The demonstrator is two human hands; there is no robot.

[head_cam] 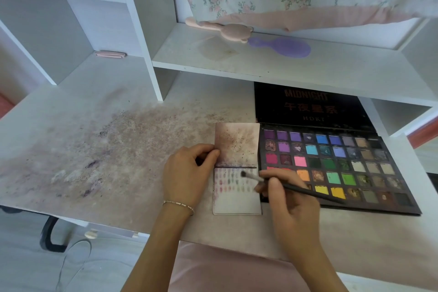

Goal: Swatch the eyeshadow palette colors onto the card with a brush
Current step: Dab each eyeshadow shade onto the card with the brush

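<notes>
A white swatch card (237,204) lies on the desk, its upper flap stained with powder and its lower half marked with rows of small colour smudges. My left hand (187,173) presses the card's left edge with thumb and fingertips. My right hand (289,199) holds a thin black brush (308,193) like a pen; its bristle tip (243,174) rests on the top row of swatches. The open eyeshadow palette (331,163), black with many coloured pans, sits just right of the card, with its lid lying flat behind.
The white desk (106,149) is dusted with purple-brown powder to the left. A shelf (284,66) above holds a pink bear-shaped comb (227,31) and a purple brush (282,46). Floral fabric hangs at the back. The desk's front edge runs close to my wrists.
</notes>
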